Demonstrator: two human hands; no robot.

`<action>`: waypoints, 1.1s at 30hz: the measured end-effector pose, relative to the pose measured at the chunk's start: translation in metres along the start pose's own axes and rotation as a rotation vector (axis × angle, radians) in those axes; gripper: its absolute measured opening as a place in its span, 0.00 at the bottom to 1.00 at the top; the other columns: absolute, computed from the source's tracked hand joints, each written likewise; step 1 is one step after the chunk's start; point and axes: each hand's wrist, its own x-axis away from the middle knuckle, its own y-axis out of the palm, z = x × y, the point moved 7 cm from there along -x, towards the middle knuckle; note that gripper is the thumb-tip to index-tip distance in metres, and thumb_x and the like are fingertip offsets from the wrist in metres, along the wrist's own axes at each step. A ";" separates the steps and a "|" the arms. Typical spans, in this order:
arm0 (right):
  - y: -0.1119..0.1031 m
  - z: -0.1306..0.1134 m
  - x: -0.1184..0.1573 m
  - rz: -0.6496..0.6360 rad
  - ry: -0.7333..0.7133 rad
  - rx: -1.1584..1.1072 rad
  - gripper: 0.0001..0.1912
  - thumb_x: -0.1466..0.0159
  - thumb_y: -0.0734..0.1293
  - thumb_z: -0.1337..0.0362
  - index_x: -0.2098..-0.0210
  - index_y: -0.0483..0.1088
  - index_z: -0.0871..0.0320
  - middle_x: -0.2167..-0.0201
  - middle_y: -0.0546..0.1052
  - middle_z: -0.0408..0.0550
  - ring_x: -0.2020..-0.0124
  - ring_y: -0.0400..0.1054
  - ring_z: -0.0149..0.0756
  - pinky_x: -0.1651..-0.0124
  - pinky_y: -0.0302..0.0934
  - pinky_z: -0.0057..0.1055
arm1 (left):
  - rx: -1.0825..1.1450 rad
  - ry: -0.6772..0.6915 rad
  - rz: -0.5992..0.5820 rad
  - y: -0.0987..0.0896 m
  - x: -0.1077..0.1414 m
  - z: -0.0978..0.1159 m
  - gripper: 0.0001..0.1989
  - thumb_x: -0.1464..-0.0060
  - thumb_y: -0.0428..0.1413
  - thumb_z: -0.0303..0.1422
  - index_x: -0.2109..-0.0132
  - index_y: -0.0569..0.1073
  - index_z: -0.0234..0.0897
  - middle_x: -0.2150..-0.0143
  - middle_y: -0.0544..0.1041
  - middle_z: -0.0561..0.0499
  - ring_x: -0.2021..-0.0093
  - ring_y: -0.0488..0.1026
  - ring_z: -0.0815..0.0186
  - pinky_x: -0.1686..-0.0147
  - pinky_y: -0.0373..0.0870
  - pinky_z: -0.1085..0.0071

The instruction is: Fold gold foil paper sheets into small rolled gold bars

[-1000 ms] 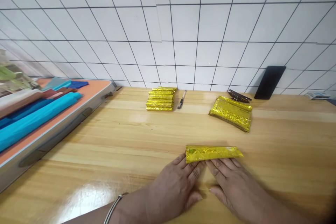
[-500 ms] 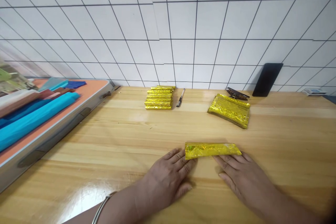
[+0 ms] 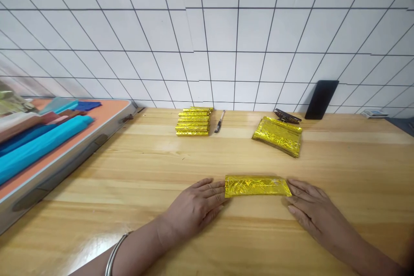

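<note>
A shiny gold foil strip (image 3: 257,186), folded long and narrow, lies on the wooden table between my hands. My left hand (image 3: 196,205) rests flat, its outstretched fingertips at the strip's left end. On the other side, my right hand (image 3: 312,207) lies with fingers extended, the fingertips beside the strip's right end. Neither hand grips anything. Farther back is a row of several folded gold foil strips (image 3: 193,123). A stack of flat gold foil sheets (image 3: 278,137) sits at the back right.
A pen (image 3: 220,121) lies beside the folded strips. Behind the foil stack are a dark hair clip (image 3: 287,116) and a black phone-like slab (image 3: 321,100) leaning on the tiled wall. On the left, an orange-topped case (image 3: 111,110) carries rolls of coloured paper or cloth (image 3: 48,144).
My right hand has moved rightward from the strip's near edge to its right end. My left hand has shifted slightly left. The camera view has also moved a little.
</note>
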 end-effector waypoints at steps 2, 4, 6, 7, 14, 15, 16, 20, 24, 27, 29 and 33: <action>0.004 0.006 0.002 -0.002 -0.001 -0.021 0.16 0.36 0.58 0.56 0.51 0.71 0.47 0.44 0.67 0.44 0.39 0.54 0.45 0.46 0.57 0.48 | -0.005 0.027 0.015 -0.002 -0.001 0.001 0.19 0.39 0.45 0.28 0.42 0.63 0.40 0.43 0.68 0.48 0.42 0.63 0.65 0.42 0.59 0.61; 0.006 0.009 0.004 -0.014 -0.008 -0.034 0.17 0.36 0.58 0.56 0.49 0.69 0.47 0.43 0.66 0.44 0.39 0.52 0.46 0.45 0.57 0.49 | -0.014 0.033 0.039 -0.004 -0.003 0.003 0.18 0.39 0.45 0.28 0.43 0.65 0.39 0.44 0.70 0.47 0.43 0.65 0.65 0.42 0.60 0.62; 0.005 0.011 0.005 -0.022 -0.016 -0.043 0.18 0.35 0.58 0.57 0.47 0.67 0.47 0.42 0.64 0.44 0.38 0.52 0.46 0.45 0.57 0.50 | -0.018 0.025 0.049 -0.005 -0.004 0.004 0.17 0.40 0.45 0.28 0.45 0.66 0.39 0.45 0.71 0.48 0.44 0.66 0.65 0.42 0.60 0.62; 0.003 0.011 0.006 -0.021 -0.017 -0.049 0.19 0.35 0.58 0.57 0.46 0.66 0.47 0.41 0.64 0.45 0.38 0.52 0.46 0.45 0.57 0.50 | -0.016 0.018 0.050 -0.006 -0.004 0.004 0.16 0.40 0.45 0.28 0.46 0.67 0.39 0.45 0.71 0.48 0.44 0.66 0.65 0.42 0.60 0.62; -0.009 0.023 0.002 -0.029 -0.043 -0.138 0.17 0.37 0.60 0.57 0.48 0.68 0.46 0.43 0.67 0.45 0.41 0.57 0.46 0.45 0.58 0.49 | 0.092 -0.003 0.047 -0.012 -0.005 -0.005 0.17 0.39 0.45 0.29 0.44 0.65 0.42 0.48 0.73 0.49 0.46 0.68 0.66 0.44 0.61 0.63; -0.010 0.026 -0.001 -0.029 -0.026 -0.161 0.17 0.37 0.61 0.57 0.50 0.69 0.47 0.45 0.69 0.47 0.43 0.60 0.46 0.46 0.59 0.48 | 0.105 -0.020 0.049 -0.012 -0.007 -0.008 0.17 0.38 0.44 0.30 0.44 0.65 0.42 0.50 0.74 0.49 0.48 0.69 0.66 0.45 0.63 0.64; -0.011 0.029 -0.005 -0.017 0.021 -0.186 0.16 0.38 0.61 0.57 0.51 0.69 0.49 0.47 0.71 0.48 0.46 0.63 0.46 0.47 0.60 0.47 | 0.115 -0.043 0.058 -0.011 -0.010 -0.011 0.16 0.38 0.44 0.30 0.45 0.65 0.41 0.52 0.75 0.49 0.51 0.70 0.66 0.47 0.64 0.65; -0.014 0.042 -0.020 0.083 0.335 -0.290 0.21 0.42 0.64 0.54 0.51 0.64 0.54 0.52 0.73 0.52 0.52 0.68 0.45 0.54 0.65 0.43 | 0.120 -0.101 0.121 -0.008 -0.023 -0.021 0.16 0.38 0.44 0.32 0.44 0.64 0.38 0.58 0.76 0.48 0.59 0.72 0.66 0.55 0.68 0.66; -0.015 0.034 -0.046 0.164 0.330 -0.410 0.32 0.45 0.67 0.57 0.44 0.56 0.56 0.50 0.71 0.54 0.49 0.66 0.44 0.49 0.63 0.42 | 0.105 -0.081 0.131 -0.003 -0.031 -0.021 0.17 0.38 0.45 0.33 0.43 0.63 0.37 0.56 0.74 0.45 0.58 0.69 0.63 0.56 0.67 0.65; -0.014 0.029 -0.064 0.162 0.290 -0.447 0.30 0.45 0.66 0.58 0.44 0.58 0.54 0.53 0.72 0.51 0.51 0.67 0.44 0.51 0.63 0.41 | 0.084 -0.044 0.100 0.000 -0.032 -0.016 0.17 0.38 0.45 0.31 0.43 0.63 0.38 0.55 0.73 0.45 0.57 0.67 0.63 0.56 0.66 0.64; -0.014 0.027 -0.071 0.174 0.276 -0.438 0.24 0.43 0.65 0.58 0.48 0.63 0.54 0.55 0.74 0.50 0.53 0.68 0.44 0.52 0.64 0.40 | 0.052 -0.021 0.070 0.002 -0.032 -0.013 0.16 0.39 0.45 0.30 0.44 0.65 0.40 0.56 0.72 0.46 0.58 0.67 0.63 0.57 0.65 0.65; -0.014 0.021 -0.076 0.187 0.289 -0.442 0.13 0.41 0.62 0.58 0.58 0.69 0.54 0.62 0.76 0.46 0.64 0.71 0.39 0.61 0.66 0.34 | -0.017 -0.011 0.047 0.002 -0.032 -0.011 0.14 0.39 0.45 0.28 0.49 0.69 0.40 0.65 0.70 0.47 0.63 0.65 0.63 0.61 0.63 0.66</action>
